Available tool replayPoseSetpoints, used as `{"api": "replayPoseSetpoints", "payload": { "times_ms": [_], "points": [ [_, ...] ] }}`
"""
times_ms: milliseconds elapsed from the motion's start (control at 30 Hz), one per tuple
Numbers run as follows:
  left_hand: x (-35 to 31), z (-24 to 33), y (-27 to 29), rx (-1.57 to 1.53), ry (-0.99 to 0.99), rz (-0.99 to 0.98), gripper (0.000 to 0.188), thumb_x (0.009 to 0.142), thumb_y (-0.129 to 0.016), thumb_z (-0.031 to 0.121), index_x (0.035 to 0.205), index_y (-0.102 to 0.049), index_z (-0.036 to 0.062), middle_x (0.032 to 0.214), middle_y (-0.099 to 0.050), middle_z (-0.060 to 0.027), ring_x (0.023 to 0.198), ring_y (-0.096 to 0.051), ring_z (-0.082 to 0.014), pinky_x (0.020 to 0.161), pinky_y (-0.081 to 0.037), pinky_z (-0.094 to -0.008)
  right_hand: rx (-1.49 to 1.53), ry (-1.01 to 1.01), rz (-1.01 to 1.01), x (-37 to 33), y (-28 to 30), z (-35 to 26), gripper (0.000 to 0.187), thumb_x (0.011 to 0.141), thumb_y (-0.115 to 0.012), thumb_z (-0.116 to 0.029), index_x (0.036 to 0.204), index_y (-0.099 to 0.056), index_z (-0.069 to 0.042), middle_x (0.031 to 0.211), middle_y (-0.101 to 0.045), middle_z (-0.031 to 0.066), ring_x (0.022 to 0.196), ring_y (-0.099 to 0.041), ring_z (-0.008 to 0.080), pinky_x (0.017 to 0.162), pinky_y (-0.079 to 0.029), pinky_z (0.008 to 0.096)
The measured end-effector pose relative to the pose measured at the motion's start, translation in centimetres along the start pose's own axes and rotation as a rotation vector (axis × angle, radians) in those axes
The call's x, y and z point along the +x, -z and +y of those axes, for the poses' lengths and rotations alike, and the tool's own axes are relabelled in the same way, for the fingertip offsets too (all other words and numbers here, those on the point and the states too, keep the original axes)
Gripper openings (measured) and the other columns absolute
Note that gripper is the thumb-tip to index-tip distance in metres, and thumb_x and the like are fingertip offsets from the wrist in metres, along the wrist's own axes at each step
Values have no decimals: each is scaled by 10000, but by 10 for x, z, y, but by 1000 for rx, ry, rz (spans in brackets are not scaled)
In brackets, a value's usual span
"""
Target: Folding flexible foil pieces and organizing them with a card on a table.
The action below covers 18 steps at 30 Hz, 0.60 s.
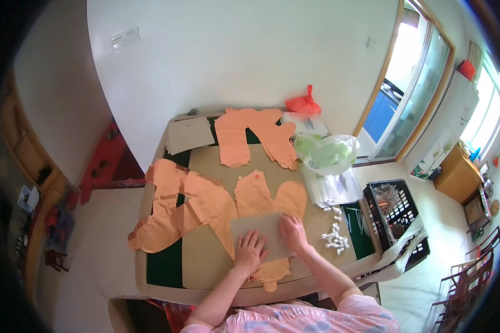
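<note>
Head view: grey sheet (270, 236) flat beneath the fingers (251, 239).

Grey card (269, 238), lower centre: matt, smooth paperboard. Orange sheets (233, 141): smooth foil-like film, soft sheen, creased. Red bag (304, 104), upper centre: thin, crinkled plastic. Black crate (408, 208), right: rigid perforated plastic.

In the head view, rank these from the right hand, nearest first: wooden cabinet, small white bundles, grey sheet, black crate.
1. Grey sheet: touching the right hand, mostly to its left.
2. Small white bundles: just to the hand's right.
3. Black crate: farther right.
4. Wooden cabinet: far right, well beyond the crate.
</note>
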<state>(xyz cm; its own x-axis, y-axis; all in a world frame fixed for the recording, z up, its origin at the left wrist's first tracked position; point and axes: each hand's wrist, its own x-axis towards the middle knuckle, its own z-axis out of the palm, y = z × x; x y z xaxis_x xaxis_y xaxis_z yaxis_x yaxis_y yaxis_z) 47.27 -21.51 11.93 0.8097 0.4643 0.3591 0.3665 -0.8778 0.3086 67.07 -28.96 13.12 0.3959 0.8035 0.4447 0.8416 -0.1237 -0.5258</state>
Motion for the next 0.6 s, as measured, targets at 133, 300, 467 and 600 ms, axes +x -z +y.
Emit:
{"api": "replayPoseSetpoints", "payload": {
  "times_ms": [133,300,467,600],
  "points": [
    [-3,0,-5,-1,1,-5,456,858,-611,350,1254,-573,127,1356,-472,-163,1323,-370,-328,1077,-273,-565,-50,-259,-80,78,-16,6,307,831,-640,-202,1082,-628,-26,1134,-621,192,1075,-564,360,928,-448,438],
    [0,2,-8,11,4,-13,464,863,-598,362,1267,-556,136,1358,-469,-155,1325,-373,-319,1073,-281,-566,39,-474,-284,142,-34,18,272,813,-651,-224,986,-660,-15,883,-683,178,863,-649,337,775,-513,425],
    [-4,2,-11,7,-6,38,474,852,-613,373,1266,-551,151,1378,-459,-132,1311,-385,-320,1038,-311,-560,328,-498,-197,140,-37,17,197,803,-668,-171,922,-670,-13,752,-673,98,697,-646,207,624,-501,348],
    [-5,-2,-14,3,3,25,488,864,-592,381,1289,-531,151,1375,-459,-134,1327,-371,-319,1076,-277,-566,664,-340,-147,89,6,10,98,820,-621,-60,902,-667,-31,858,-646,43,817,-588,117,739,-483,274]
  ]
}}
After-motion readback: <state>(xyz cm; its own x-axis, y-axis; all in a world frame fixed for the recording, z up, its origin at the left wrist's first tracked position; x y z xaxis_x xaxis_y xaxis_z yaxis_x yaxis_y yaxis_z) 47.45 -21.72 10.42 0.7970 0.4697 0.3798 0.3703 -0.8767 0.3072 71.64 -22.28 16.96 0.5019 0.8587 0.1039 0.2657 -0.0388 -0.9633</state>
